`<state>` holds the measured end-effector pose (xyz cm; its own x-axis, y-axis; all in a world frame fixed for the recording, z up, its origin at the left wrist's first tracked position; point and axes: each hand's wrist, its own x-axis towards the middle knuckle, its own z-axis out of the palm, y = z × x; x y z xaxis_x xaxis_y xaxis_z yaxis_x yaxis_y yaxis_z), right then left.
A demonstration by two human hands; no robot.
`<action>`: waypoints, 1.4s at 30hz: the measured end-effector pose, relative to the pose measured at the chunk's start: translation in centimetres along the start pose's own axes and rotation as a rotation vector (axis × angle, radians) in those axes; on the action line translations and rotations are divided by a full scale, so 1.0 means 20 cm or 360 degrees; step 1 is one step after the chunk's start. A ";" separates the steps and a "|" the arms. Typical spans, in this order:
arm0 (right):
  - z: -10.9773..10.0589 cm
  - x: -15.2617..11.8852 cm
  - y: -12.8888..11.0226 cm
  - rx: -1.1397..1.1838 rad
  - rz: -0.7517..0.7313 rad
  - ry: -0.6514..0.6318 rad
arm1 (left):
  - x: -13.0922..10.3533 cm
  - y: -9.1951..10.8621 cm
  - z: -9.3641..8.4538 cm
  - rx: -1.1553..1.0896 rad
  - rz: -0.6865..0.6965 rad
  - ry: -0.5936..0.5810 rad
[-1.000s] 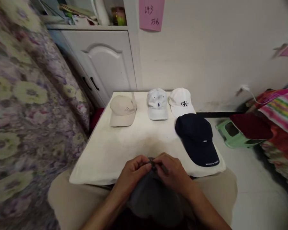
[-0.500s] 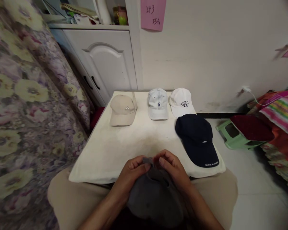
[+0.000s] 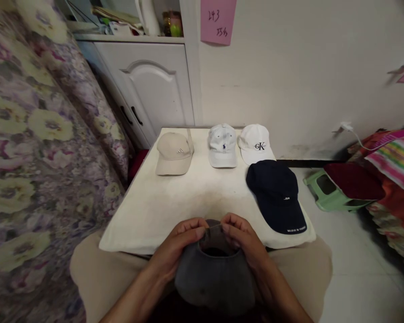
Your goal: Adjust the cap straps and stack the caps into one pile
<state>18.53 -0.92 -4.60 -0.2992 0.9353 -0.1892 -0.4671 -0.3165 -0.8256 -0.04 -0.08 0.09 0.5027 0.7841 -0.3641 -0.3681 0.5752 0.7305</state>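
Observation:
A dark grey baseball cap [image 3: 215,278] is held over my lap at the table's near edge, its rear opening and strap turned away from me. My left hand [image 3: 180,242] pinches the strap's left side between thumb and fingers. On the other side, my right hand [image 3: 244,237] grips the strap's right end in the same way. A navy cap [image 3: 274,193] lies to the right of my hands, its brim pointing toward me. Farther back are a beige cap [image 3: 174,154], a pale blue cap [image 3: 222,146] and a white cap [image 3: 256,143] with black letters.
The caps rest on a low table with a cream cloth [image 3: 138,215]. A floral curtain [image 3: 47,157] hangs at left, beside a white cabinet [image 3: 155,85]. To the right stands a green stool [image 3: 333,188] with a dark red top, near a bed with striped cloth.
My hands have moved slightly apart at the strap. The grey cap's rear opening now shows wider and rounder. The view has shifted a little.

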 end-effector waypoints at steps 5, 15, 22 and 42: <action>-0.05 0.01 0.05 0.0457 -0.0092 0.0164 | -0.02 -0.01 -0.04 0.0043 0.0092 0.0017; -0.16 -0.10 0.09 0.0027 0.0086 -0.0369 | -0.07 0.00 -0.09 0.0140 0.0121 -0.0079; -0.22 -0.12 0.09 0.0045 0.0150 -0.0530 | -0.08 0.10 -0.03 0.0132 0.0258 0.0027; -0.04 0.12 -0.20 0.0452 -0.0220 0.0004 | 0.03 0.24 -0.20 -0.0497 0.0613 0.0175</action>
<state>20.29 2.63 -2.15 -0.2147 0.9728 -0.0873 -0.7169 -0.2177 -0.6624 -4.63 4.05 0.98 0.2054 0.9632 -0.1734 -0.7353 0.2688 0.6222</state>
